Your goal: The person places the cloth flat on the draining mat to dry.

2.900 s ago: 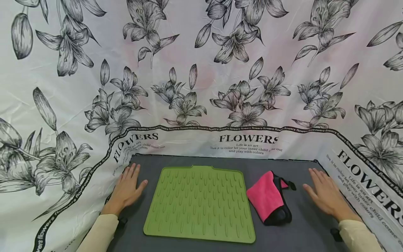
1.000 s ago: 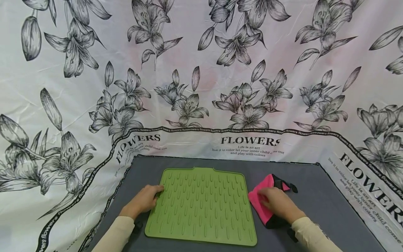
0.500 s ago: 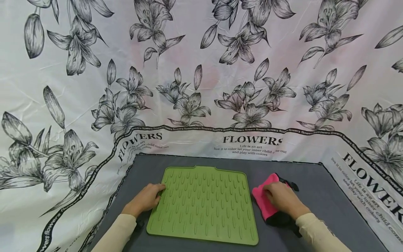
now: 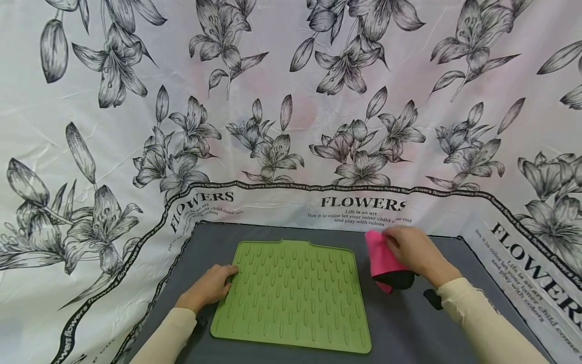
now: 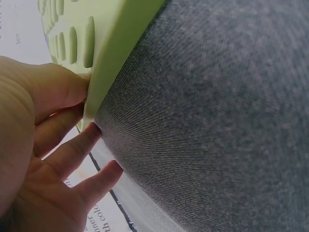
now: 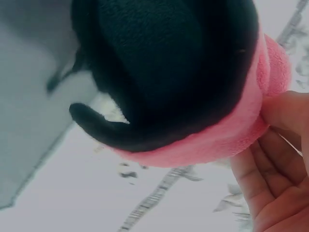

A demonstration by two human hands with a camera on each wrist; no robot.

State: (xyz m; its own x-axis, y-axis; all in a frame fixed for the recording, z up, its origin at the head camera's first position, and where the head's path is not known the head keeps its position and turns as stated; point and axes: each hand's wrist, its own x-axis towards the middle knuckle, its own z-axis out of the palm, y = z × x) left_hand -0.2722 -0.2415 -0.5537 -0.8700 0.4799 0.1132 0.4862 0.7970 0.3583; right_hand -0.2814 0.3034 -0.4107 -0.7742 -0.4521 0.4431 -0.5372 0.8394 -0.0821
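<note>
A green drying mat (image 4: 291,298) with raised ridges lies flat on the dark grey table. At its left edge rests my left hand (image 4: 211,285); the left wrist view has the thumb and a finger pinching the mat's rim (image 5: 108,58), the other fingers spread at the table surface. My right hand (image 4: 411,253) holds a pink plush cloth piece (image 4: 378,253) up off the table, right of the mat. In the right wrist view, thumb and fingers grip its pink side (image 6: 193,150), and its dark hollow inside (image 6: 154,48) faces the camera. A short black strap (image 6: 96,121) sticks out.
The grey table (image 4: 436,333) ends at the back against a white curtain (image 4: 273,207) printed with black lilies and lettering. The curtain also runs along both sides of the table.
Both hands came in from the table's sides. My left hand took the mat's edge and stayed there. My right hand gripped the pink cloth piece and raised it, away from me.
</note>
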